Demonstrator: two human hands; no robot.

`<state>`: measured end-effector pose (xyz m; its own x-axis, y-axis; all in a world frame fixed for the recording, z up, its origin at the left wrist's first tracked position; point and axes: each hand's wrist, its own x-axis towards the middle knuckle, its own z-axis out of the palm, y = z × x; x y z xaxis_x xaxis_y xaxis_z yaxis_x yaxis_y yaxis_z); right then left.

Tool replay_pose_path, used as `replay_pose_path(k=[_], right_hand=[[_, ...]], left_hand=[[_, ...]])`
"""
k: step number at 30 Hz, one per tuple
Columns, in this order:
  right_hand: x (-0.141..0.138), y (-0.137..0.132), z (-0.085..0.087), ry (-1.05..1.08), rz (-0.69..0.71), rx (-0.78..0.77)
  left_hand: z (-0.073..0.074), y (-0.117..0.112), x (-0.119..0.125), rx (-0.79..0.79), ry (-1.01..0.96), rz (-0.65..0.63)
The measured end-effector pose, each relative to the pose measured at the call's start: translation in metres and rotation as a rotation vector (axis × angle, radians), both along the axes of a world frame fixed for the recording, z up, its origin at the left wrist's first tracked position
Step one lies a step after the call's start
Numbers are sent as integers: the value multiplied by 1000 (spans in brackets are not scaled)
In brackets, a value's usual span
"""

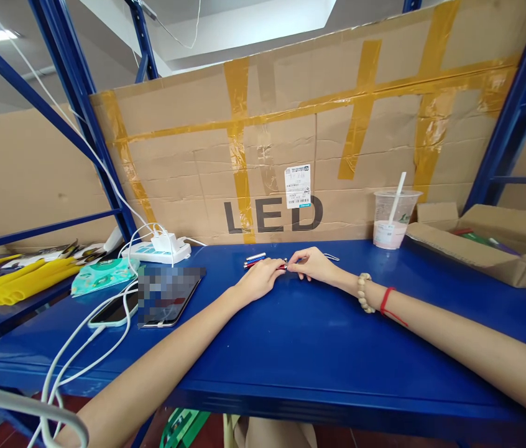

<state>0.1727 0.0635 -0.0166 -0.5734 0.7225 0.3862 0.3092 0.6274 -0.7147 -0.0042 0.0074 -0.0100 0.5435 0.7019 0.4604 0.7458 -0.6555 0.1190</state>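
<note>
Head view: two hands meeting on a small red pen

Phones (pixel 167 298) are lying at the left of the blue desk (pixel 319 348). At centre, the left hand (pixel 259 279) and right hand (pixel 315 264) are each pinching an end of a small red pen (pixel 282 267), its long axis running left to right between both grips. Spare pens (pixel 256 259) are lying just behind the left hand, a drink cup (pixel 392 219) further right.

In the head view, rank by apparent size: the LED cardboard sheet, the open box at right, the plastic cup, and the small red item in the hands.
1. LED cardboard sheet
2. Open box
3. Plastic cup
4. Red item, mostly hidden between the left hand and right hand.
</note>
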Motion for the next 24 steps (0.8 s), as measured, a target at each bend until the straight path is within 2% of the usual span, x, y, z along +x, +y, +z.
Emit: replay_pose_path(k=[8,11,15,24], right_hand=[[1,-13,8,-145,38,332],[0,-15,9,-189,18,399],[-4,-16,8,-220,-20,376],[-10,-16,3,-116,5,147]], left_hand=[[-5,5,-3,-14,-37,-12],[-5,4,-3,-16,-35,-12],[-4,3,-2,-20,-23,-8],[-1,-1,2,-37,-12,65]])
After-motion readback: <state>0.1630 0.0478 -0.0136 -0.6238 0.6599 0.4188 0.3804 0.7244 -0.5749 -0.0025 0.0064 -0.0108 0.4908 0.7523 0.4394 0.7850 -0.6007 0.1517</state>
